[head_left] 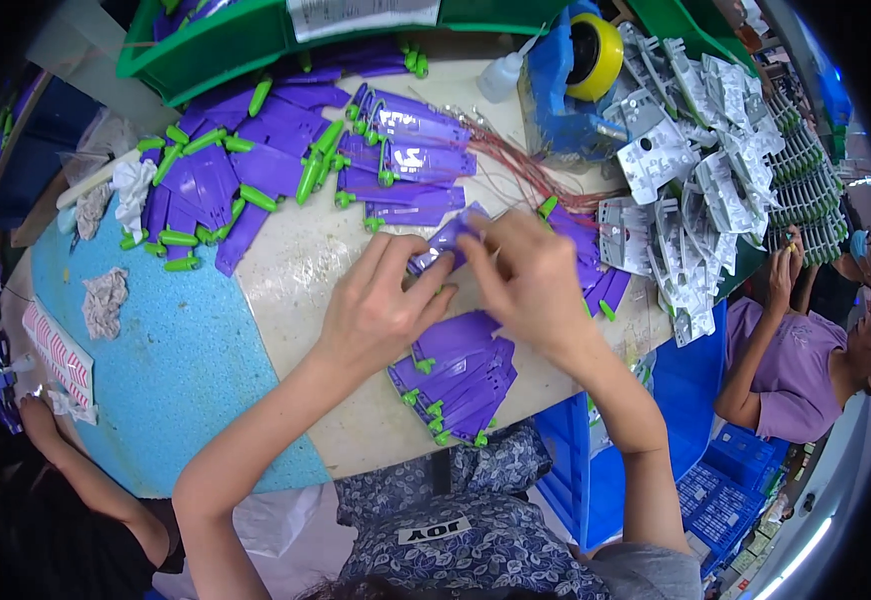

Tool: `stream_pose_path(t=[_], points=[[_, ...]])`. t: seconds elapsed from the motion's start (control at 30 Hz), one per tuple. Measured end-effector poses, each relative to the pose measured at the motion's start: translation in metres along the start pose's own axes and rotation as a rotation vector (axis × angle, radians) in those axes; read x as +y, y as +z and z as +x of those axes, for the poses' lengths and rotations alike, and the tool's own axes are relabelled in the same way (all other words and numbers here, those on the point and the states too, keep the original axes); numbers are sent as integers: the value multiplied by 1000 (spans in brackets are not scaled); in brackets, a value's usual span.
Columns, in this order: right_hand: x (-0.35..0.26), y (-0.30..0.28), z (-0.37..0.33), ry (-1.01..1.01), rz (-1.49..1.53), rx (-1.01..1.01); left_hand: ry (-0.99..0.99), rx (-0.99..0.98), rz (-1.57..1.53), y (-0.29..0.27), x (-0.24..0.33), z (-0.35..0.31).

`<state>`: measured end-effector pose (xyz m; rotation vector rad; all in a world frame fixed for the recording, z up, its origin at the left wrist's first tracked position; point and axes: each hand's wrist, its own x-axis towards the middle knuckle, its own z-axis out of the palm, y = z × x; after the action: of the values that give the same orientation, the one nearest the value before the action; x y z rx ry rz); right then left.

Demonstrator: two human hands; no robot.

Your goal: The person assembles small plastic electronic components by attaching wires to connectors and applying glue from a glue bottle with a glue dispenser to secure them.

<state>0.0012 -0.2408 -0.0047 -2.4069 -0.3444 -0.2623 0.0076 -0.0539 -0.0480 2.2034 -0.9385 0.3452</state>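
Note:
Both my hands meet over the middle of the table on a small purple plastic part [449, 238]. My left hand [381, 300] pinches its near left end between thumb and fingers. My right hand [531, 270] has its fingers closed on the right end, and they hide much of the part. Just below my hands lies a fanned stack of purple blades [466, 365] with green tips. Beyond my hands, purple parts with green ends [416, 130] lie in rows, with thin red wires [526, 165] running to the right. More purple blades [206, 180] are heaped at the far left.
Light grey housings [656, 150] are piled at the right. A blue tape dispenser [556, 110] and a white squeeze bottle [501, 78] stand at the back. A green bin [246, 50] edges the far side. Crumpled tissue [106, 302] lies on the blue mat [171, 350]. Other people sit both sides.

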Motion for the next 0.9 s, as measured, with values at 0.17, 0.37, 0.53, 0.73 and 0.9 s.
stream_pose_path(t=[0.17, 0.37, 0.53, 0.73, 0.9], points=[[16, -15, 83, 179, 651, 248, 31, 137, -12, -20, 3, 31], [2, 3, 145, 71, 735, 241, -89, 721, 688, -100, -88, 100], [8, 5, 157, 112, 642, 305, -97, 615, 764, -108, -126, 97], [13, 5, 162, 121, 627, 319, -92, 612, 722, -109, -136, 96], [14, -1, 163, 78, 618, 288, -61, 654, 697, -111, -139, 99]])
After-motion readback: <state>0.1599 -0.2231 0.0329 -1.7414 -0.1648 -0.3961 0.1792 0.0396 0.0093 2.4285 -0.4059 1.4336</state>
